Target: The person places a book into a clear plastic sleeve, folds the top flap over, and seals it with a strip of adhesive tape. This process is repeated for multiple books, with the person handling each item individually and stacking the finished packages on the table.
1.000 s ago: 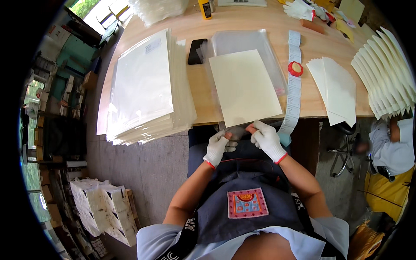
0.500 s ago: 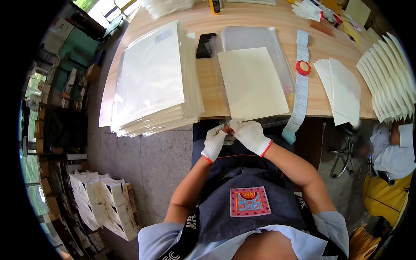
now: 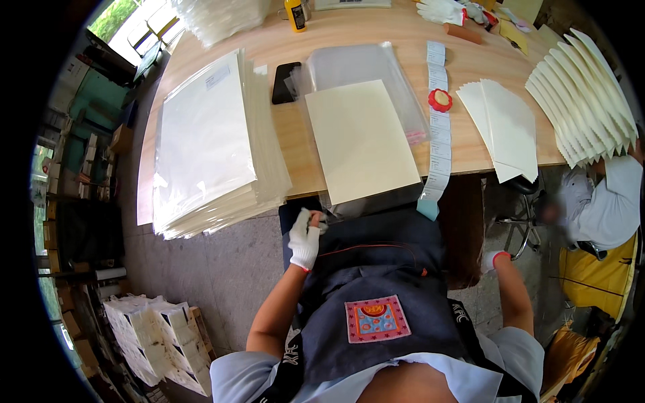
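My left hand, in a white knit glove with bare fingertips, is over my lap just below the table edge. Its thumb and fingers are curled together, and whatever they may pinch is too small to make out. Nearest to it is a cream sheet, lying on a stack of clear plastic sleeves whose near end hangs over the edge. My right hand, gloved too, is low at my right side beside a dark brown panel. Its fingers are hidden.
Left on the table is a tall stack of sleeved sheets, with a black phone beside it. A label strip bears a red round object. Cream cards and fanned sheets lie right. A seated person is nearby.
My right hand has left my left hand and swung down to my right side. The left stays near the table edge, fingers curled. The whole view has shifted slightly.
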Demonstrator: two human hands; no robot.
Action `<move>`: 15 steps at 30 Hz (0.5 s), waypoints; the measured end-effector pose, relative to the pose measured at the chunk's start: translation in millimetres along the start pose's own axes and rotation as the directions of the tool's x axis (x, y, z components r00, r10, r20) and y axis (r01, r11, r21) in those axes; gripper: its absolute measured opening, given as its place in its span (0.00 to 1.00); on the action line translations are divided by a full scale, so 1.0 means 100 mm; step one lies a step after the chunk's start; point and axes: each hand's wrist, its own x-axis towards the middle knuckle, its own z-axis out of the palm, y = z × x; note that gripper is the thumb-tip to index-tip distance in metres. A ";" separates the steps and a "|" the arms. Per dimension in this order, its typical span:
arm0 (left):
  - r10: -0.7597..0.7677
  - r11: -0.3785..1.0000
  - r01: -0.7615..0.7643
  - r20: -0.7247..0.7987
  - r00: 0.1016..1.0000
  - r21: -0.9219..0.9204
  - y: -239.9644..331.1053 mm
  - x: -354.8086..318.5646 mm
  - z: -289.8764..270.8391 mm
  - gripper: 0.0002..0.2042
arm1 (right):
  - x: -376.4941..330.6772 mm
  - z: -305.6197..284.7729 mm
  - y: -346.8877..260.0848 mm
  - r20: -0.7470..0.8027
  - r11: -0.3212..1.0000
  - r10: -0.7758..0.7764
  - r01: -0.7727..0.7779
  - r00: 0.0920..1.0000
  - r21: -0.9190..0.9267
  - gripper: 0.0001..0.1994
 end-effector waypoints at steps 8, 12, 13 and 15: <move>0.726 0.299 -0.694 0.315 0.611 0.655 0.24 0.17 0.09 0.16 | -0.91 -2.49 -1.35 -0.992 0.900 -0.058 0.436 0.113 -0.003 0.25; 0.754 0.336 -0.699 0.265 0.601 0.631 0.19 0.25 0.05 0.11 | -0.42 -2.65 -1.35 -0.998 0.887 -0.038 0.462 0.053 -0.009 0.14; 0.673 0.533 -0.614 0.148 0.725 0.582 0.14 0.26 0.07 0.10 | -0.36 -2.67 -1.33 -0.998 0.886 -0.023 0.464 0.064 0.009 0.12; 0.409 0.843 -0.358 -0.046 0.911 0.401 0.08 0.26 0.14 0.09 | -0.34 -2.73 -1.43 -0.998 0.874 0.060 0.482 0.014 0.059 0.10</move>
